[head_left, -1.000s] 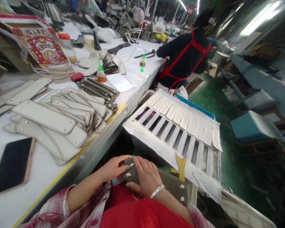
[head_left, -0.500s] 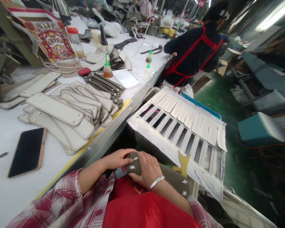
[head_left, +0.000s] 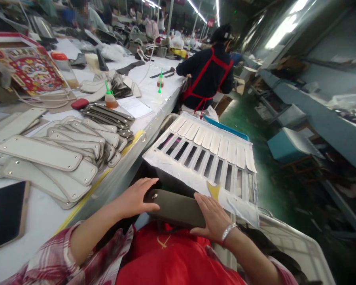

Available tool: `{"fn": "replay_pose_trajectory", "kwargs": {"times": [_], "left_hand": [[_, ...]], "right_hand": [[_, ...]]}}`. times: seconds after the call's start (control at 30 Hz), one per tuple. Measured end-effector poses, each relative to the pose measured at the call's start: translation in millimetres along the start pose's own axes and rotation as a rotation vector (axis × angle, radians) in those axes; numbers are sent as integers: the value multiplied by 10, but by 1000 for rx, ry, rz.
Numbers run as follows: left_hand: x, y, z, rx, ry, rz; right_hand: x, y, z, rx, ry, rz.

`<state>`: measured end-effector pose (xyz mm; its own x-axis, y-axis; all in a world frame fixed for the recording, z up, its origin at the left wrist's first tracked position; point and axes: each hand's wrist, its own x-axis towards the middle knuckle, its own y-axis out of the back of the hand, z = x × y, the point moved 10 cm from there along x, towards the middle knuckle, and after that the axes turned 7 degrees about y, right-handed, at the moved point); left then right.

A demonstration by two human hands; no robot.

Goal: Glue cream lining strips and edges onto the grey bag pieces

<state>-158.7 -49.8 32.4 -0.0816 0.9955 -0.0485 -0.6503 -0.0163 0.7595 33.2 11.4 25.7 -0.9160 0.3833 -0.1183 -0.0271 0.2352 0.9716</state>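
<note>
An olive-grey, leather-like strip (head_left: pixel 176 206) with rounded ends lies across my lap, its dark face up. One metal stud shows near its left end. My left hand (head_left: pixel 136 200) is around that left end, thumb on the near side and fingers along the far side. At the other end my right hand (head_left: pixel 212 217), with a silver bracelet at the wrist, grips the strip, fingers over the far edge and thumb at the near edge. The right end is hidden under this hand. A red apron (head_left: pixel 178 257) is below the strip.
Pale studded strips (head_left: pixel 41 152) are piled on the white table (head_left: pixel 41 221) at left, beside a phone (head_left: pixel 8 213) and glue bottles (head_left: pixel 110 99). Ahead stands a slotted white rack (head_left: pixel 172 164) bearing pale strips. A co-worker (head_left: pixel 209 75) faces away beyond it.
My hands have moved apart to the two ends of the strip. The strip has shifted left and turned, now showing mostly its plain face. The view has swung right.
</note>
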Motion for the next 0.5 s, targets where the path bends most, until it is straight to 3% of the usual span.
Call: {"fn": "replay_pose_trajectory", "kwargs": {"times": [0.1,0.23,0.37,0.5], "left_hand": [[38,-315,438,197,-226,-78],[114,-713,578,376,-270,-142],[104,-700,564,434,-222,-111],[19,-671,620,487,-234,-89]], "right_hand": [[-106,-77,95,10,28,-2],[-84,-126,120,25,13,21],[-165,-132,106,7,33,95],[-302,-228,114,-116,165,268]]}}
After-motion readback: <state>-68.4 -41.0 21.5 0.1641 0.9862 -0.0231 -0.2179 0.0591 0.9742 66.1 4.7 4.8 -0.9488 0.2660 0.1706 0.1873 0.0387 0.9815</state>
